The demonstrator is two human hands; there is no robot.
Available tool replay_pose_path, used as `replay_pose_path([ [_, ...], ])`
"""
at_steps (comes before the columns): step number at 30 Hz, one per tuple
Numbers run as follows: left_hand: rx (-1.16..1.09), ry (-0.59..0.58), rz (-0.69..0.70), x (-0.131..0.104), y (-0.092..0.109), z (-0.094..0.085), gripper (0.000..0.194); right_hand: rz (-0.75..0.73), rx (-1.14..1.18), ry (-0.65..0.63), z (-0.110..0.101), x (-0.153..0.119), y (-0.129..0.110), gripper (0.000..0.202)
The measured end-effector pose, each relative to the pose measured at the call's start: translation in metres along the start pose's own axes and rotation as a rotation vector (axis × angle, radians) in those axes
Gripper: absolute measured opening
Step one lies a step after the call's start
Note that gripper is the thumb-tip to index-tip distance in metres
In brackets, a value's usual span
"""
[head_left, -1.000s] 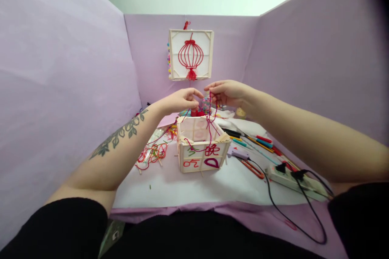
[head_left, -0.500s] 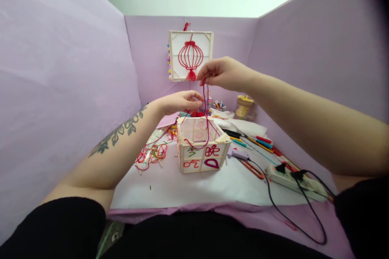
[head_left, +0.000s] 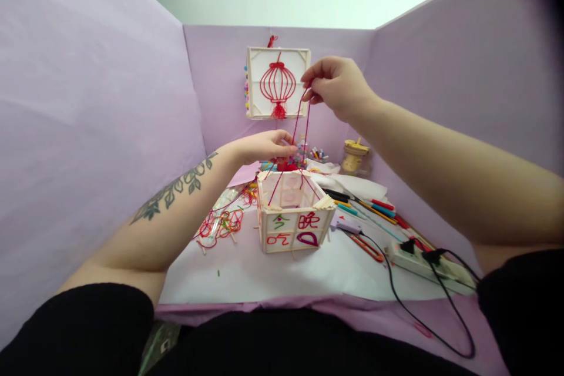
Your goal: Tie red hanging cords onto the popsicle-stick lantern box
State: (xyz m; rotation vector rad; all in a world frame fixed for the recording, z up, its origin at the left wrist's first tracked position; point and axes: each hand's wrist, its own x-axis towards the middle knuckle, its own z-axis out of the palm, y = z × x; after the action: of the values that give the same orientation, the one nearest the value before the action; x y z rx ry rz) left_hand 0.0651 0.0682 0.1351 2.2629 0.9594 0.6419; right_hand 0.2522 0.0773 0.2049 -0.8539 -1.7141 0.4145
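Observation:
A box of pale sticks (head_left: 286, 238) with red, green and purple characters on its white front stands open at the top on the white-covered table. Dark red yarn (head_left: 305, 129) rises from its rim. My right hand (head_left: 330, 85) pinches the yarn high above the box, in front of the hanging panel's right edge. Lower and to the left, my left hand (head_left: 275, 147) is closed round the yarn strands just above the box's back rim. The strands run taut from the rim corners up to my hands.
A framed panel with a red lantern (head_left: 277, 82) hangs at the back. Tangled yarn (head_left: 220, 226) lies left of the box. Pens (head_left: 382, 210), orange scissors (head_left: 368, 248), a power strip (head_left: 429, 264) with black cables and a yellow-lidded cup (head_left: 353, 157) are on the right. Purple walls surround the table.
My right hand has moved up and slightly right, drawing the yarn higher. The loose loop that hung over the box front has been pulled up straight. My left hand has barely moved.

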Motion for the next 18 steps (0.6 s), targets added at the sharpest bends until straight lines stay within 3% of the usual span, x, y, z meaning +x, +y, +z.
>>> replay_pose_path([
  [4,0.018,0.005,0.016,0.003,-0.001,-0.001,0.034,-0.070,-0.046,0.036,-0.004,0.000,0.000,0.010],
  [8,0.008,0.016,0.004,0.007,-0.003,0.000,0.032,-0.198,-0.199,-0.045,-0.011,-0.006,-0.003,0.011],
  [11,-0.014,0.013,0.006,0.010,-0.004,0.001,0.032,-0.198,-0.274,-0.064,-0.012,-0.013,-0.005,0.010],
  [18,0.032,0.039,0.032,0.011,0.003,0.003,0.034,-0.178,-0.276,0.078,-0.007,-0.019,0.005,0.008],
])
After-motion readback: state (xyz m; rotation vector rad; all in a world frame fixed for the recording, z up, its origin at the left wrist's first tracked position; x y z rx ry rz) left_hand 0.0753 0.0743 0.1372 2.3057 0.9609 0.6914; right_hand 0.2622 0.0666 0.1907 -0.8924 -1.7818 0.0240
